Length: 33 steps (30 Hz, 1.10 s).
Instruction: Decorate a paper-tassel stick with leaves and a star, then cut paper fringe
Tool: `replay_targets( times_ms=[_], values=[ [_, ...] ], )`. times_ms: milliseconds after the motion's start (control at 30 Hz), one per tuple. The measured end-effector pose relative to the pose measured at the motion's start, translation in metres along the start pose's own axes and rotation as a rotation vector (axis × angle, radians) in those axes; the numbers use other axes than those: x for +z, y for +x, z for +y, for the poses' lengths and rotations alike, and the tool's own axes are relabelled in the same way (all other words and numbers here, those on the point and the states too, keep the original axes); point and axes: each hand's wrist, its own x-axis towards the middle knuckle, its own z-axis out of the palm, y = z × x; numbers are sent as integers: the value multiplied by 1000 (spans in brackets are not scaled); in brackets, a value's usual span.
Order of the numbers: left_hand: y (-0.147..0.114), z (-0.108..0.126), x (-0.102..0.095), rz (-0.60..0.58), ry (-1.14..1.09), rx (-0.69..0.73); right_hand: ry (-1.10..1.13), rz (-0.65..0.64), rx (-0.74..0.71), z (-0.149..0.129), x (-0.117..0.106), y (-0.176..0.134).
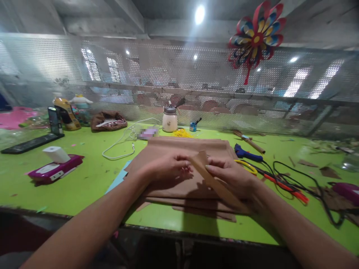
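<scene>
A folded strip of brown paper (pixel 221 190) slants through the air above a stack of brown paper sheets (pixel 171 147). My right hand (pixel 231 173) holds it near its upper part, thumb on top. At the strip's upper left corner, my left hand (pixel 171 168) has its thumb and forefinger pinched at the edge, with the other fingers curled below. The stack lies in front of me on the green table, and both hands cast shadows on it. Part of the strip's lower end is blurred close to my right wrist.
To the right lie a blue-handled tool (pixel 248 153), yellow-handled scissors (pixel 248 167), an orange-red tool (pixel 288 188) and a black cable (pixel 311 183). A purple power strip (pixel 56 170) and white cable (pixel 117 157) are left. A jar (pixel 169 121) stands behind the stack.
</scene>
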Motion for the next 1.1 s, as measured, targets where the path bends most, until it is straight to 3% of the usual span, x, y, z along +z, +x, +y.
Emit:
replay_targets(
  times_ms=[67, 167, 300, 433, 667, 867, 1100],
  values=[
    [3, -2, -2, 100, -25, 19, -236, -6, 17, 2, -2, 3],
    [6, -5, -1, 138, 95, 63, -588, 33, -29, 11, -2, 9],
    [9, -10, 6, 72, 399, 161, -726, 121, -98, 23, 4, 16],
    [11, -13, 8, 114, 598, 204, -873, 142, -167, 31, 7, 20],
    [13, -21, 1, 90, 692, 74, -885, 83, -217, 40, -4, 22],
    [20, -34, 3, 106, 744, 177, -905, 109, -232, 45, -4, 25],
    [19, -28, 9, 88, 808, 213, -1032, 66, -266, 39, 1, 24]
  ],
)
